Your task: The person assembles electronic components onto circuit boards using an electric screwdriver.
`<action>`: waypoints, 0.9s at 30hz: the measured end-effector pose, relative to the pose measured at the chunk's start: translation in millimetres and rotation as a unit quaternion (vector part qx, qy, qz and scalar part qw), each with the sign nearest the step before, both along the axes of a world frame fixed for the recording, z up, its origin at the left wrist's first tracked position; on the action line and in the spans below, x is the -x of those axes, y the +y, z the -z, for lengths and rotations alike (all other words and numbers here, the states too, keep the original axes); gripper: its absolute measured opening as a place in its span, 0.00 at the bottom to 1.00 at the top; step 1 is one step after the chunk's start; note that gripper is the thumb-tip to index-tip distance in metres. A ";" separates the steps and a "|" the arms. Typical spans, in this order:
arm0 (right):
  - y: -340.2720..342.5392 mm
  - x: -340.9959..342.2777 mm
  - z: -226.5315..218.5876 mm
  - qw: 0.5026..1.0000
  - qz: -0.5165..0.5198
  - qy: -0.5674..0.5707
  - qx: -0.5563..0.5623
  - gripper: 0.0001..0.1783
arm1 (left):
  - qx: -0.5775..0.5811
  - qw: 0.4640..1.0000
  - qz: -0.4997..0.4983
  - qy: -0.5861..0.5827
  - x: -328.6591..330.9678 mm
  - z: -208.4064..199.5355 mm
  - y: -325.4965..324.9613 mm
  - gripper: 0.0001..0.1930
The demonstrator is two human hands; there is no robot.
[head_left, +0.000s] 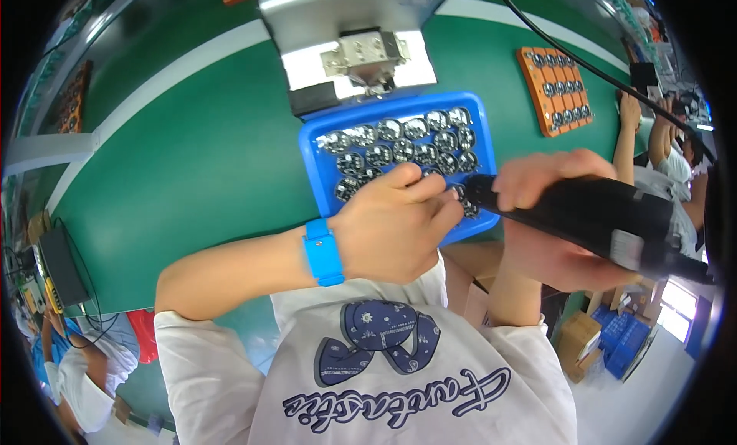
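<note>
A blue tray (311,149) holds several small round black-and-silver parts (379,155) in rough rows. My left hand (399,224), with a blue strap (322,252) round its wrist, reaches over the tray's near right part. Its fingers are bent together at a small round part (469,209), whose edge shows beside the fingertips. My right hand (549,238) is wrapped round a black electric screwdriver (591,211), slightly blurred. The tool lies nearly level, its narrow nose pointing left at the part by my left fingers. Whether the tip touches the part is hidden.
Behind the tray stands a silver machine (353,15) with a metal mechanism (372,54) on its front. An orange rack (556,90) of round parts lies on the green table (192,153) at the right. A black cable (591,69) crosses the upper right. Other people work at both sides.
</note>
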State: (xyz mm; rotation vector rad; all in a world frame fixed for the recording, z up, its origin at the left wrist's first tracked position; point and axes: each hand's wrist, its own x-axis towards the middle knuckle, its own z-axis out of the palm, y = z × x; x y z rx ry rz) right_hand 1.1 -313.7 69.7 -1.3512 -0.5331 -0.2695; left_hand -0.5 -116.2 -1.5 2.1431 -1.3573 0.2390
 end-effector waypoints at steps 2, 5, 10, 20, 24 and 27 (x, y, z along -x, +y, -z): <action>4.8 -7.9 -35.8 0.998 -0.066 -0.010 -0.021 0.59 | -0.007 1.000 0.019 0.014 -2.3 -1.0 -2.0 0.23; -49.1 -74.5 -49.6 0.947 -0.272 -0.139 0.101 0.25 | -0.019 0.999 0.033 0.039 -4.3 -4.0 -2.7 0.23; 51.9 -135.4 -44.5 0.898 -0.338 -0.238 0.149 0.57 | 0.041 0.999 0.015 0.005 -3.7 6.5 -3.0 0.10; 54.8 -75.8 -59.3 0.985 -0.159 0.025 -0.057 0.62 | 0.025 0.999 0.041 0.014 -6.8 0.1 -8.9 0.10; -5.2 -33.0 -64.3 0.987 -0.146 -0.047 0.041 0.58 | -0.014 0.998 0.040 0.055 -8.3 -6.2 -2.4 0.10; -22.3 1.0 -54.3 0.991 -0.096 -0.065 0.067 0.55 | -0.010 0.997 0.019 0.079 -13.0 -11.3 -0.8 0.10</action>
